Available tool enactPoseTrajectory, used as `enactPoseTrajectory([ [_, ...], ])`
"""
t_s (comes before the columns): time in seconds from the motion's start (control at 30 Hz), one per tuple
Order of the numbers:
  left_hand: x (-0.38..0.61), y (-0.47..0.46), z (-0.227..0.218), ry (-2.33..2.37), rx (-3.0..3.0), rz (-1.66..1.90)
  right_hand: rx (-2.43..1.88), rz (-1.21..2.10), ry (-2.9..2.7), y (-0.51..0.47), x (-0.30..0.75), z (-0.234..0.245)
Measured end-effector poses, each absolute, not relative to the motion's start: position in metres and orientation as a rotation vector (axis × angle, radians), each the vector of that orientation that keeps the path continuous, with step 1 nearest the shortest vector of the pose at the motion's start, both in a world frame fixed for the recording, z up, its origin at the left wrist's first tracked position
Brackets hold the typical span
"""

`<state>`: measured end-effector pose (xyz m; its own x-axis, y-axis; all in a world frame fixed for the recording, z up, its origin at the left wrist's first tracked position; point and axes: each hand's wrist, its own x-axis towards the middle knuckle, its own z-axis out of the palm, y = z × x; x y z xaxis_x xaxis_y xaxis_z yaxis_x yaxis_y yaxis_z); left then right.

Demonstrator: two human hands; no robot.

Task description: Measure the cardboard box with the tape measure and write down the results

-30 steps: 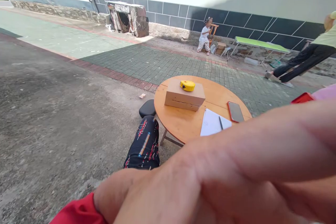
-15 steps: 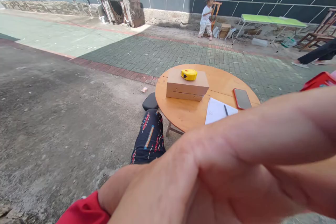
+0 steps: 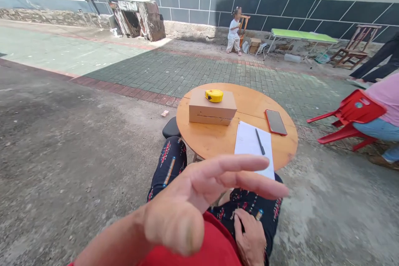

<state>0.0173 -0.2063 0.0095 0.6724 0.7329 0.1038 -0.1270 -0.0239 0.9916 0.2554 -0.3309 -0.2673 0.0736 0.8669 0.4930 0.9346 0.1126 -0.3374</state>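
My left hand (image 3: 193,199) is raised close to the camera, empty, its thumb and fingers apart. On my right thigh (image 3: 272,203) rests my right hand (image 3: 251,235), palm down with fingers loosely laid and nothing seen in it. Beyond them stands a round wooden table (image 3: 205,141). A closed cardboard box (image 3: 212,115) sits on its left part, with a yellow tape measure (image 3: 214,96) on top. White paper (image 3: 245,139) lies at the near right, partly hidden by my left fingers, and a dark pen (image 3: 259,141) is on it. Beside the paper is a red-edged phone (image 3: 276,122).
A person in a pink top (image 3: 386,95) sits at the right on a red plastic chair (image 3: 358,108). By the far wall are a small child (image 3: 233,31), a green folding table (image 3: 302,35) and a wooden chair (image 3: 355,48). A black stool (image 3: 171,128) is left of the table.
My left hand has moved away from the lens and down, uncovering the table's near side, the paper and my lap. My right hand has come into view. The camera view has shifted right and up.
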Motion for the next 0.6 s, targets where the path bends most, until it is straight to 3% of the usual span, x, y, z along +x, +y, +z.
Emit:
enactPoseTrajectory([
  [0.1,0.009,-0.198,-0.027,0.751,1.539,0.635,-1.709,-0.144,-1.843,-0.306,0.259,-0.28],
  [0.2,-0.015,-0.196,-0.103,1.243,1.908,0.522,-1.707,-0.136,-1.838,-0.308,0.258,-0.278],
  [0.37,-0.068,-0.203,-0.225,1.601,2.545,0.552,-1.731,-0.117,-1.821,-0.313,0.253,-0.27],
  [0.47,-0.081,-0.212,-0.257,1.605,2.721,0.57,-1.719,-0.125,-1.828,-0.311,0.254,-0.27],
  [0.6,-0.078,-0.214,-0.264,1.677,2.703,0.616,-1.708,-0.136,-1.845,-0.309,0.255,-0.272],
])
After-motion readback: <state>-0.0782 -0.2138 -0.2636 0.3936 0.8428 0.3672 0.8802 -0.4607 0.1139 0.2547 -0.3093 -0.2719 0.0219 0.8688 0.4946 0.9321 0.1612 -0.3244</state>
